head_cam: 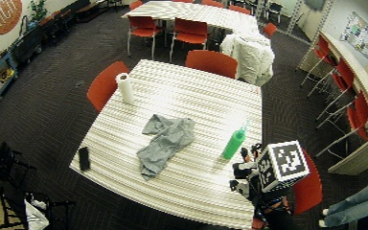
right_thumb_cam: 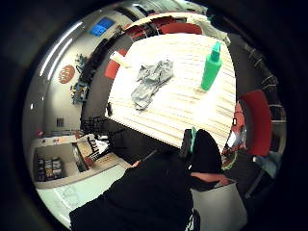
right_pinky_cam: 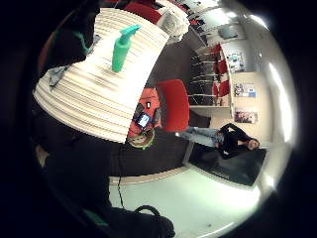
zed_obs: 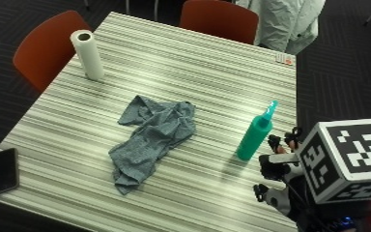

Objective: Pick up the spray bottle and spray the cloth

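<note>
Outside view: green spray bottle (zed_obs: pixel 255 135) stood upright on the striped table (zed_obs: pixel 192 72), right of the crumpled grey cloth (zed_obs: pixel 152 137); gloved right hand (zed_obs: pixel 278 166) just beside the bottle, apart, grip indiscernible. Wide view: paper roll (head_cam: pixel 125 88) and phone (head_cam: pixel 84 158) lay on the table.

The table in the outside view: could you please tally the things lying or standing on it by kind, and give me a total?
Spray bottle: 1
Cloth: 1
Paper roll: 1
Phone: 1
Small card at the far edge: 1
Total: 5
</note>
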The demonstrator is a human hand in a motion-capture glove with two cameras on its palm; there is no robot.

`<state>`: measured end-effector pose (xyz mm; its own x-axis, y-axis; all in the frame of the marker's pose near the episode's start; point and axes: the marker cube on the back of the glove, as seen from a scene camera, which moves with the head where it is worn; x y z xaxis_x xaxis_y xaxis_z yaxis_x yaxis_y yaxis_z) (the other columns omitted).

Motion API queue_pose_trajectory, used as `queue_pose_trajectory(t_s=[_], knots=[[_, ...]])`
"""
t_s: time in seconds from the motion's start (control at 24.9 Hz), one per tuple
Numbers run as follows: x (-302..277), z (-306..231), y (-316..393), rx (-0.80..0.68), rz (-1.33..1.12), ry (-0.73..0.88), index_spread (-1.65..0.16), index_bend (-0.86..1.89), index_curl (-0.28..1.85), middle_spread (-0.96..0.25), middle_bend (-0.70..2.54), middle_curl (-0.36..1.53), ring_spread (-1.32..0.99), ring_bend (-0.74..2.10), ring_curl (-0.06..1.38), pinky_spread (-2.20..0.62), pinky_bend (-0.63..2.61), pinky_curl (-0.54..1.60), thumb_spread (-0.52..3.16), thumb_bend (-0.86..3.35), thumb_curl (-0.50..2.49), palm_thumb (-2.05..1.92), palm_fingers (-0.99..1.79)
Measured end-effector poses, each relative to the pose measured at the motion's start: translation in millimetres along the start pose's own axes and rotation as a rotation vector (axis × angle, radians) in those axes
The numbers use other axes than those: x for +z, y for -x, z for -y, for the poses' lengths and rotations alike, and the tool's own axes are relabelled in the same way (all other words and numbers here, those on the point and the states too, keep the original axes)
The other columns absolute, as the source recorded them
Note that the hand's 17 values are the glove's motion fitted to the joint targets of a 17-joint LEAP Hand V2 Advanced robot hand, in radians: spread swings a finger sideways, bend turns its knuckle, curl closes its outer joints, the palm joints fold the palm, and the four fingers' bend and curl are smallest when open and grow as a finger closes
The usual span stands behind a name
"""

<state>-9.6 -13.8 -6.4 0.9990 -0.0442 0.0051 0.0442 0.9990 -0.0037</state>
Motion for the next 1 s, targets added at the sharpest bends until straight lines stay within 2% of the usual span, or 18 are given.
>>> queue_pose_trajectory(t_s=[0.52,0.76,1.0], knots=[[12,-5,10,0.010,0.083,0.012,-0.36,0.13,0.18,0.01,0.18,0.23,0.01,0.45,0.27,0.05,0.64,0.33,0.97,0.19,0.35,0.64,0.46],[29,-5,17,0.065,0.341,0.010,-0.36,0.13,0.19,0.01,0.18,0.25,0.02,0.45,0.28,0.05,0.64,0.35,1.00,0.16,0.38,0.66,0.45],[50,1,19,0.235,0.705,-0.040,-0.36,0.12,0.20,0.03,0.16,0.26,0.02,0.46,0.30,0.05,0.66,0.36,1.03,0.12,0.41,0.68,0.42]])
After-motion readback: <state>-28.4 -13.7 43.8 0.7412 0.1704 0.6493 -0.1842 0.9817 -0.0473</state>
